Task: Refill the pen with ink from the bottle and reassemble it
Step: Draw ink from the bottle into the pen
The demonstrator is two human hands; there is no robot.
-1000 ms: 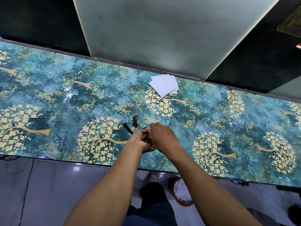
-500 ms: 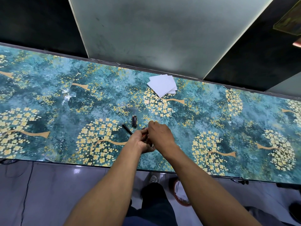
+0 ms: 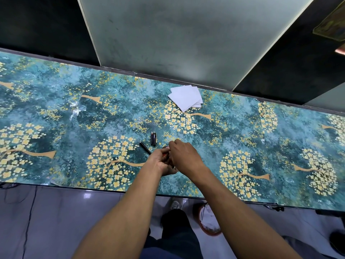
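Note:
My left hand (image 3: 160,161) and my right hand (image 3: 183,156) are pressed together just above the table, near its front edge. Both are closed around a small dark object (image 3: 165,147) with a bit of red showing; it looks like the ink bottle, and the fingers hide most of it. A thin black pen part (image 3: 145,148) lies on the table, its near end touching my left fingers. A short dark pen piece with metal trim (image 3: 153,139) lies a little beyond it.
A small stack of white paper squares (image 3: 186,98) lies farther back on the teal flower-patterned table (image 3: 74,128). A wall with a frosted panel (image 3: 177,38) rises behind. Below the table's front edge are the floor, my legs and a round bin (image 3: 207,219).
Both hands have stayed together on the same spot; my right fingers have shifted slightly over the hidden object. The pen parts on the table have not moved.

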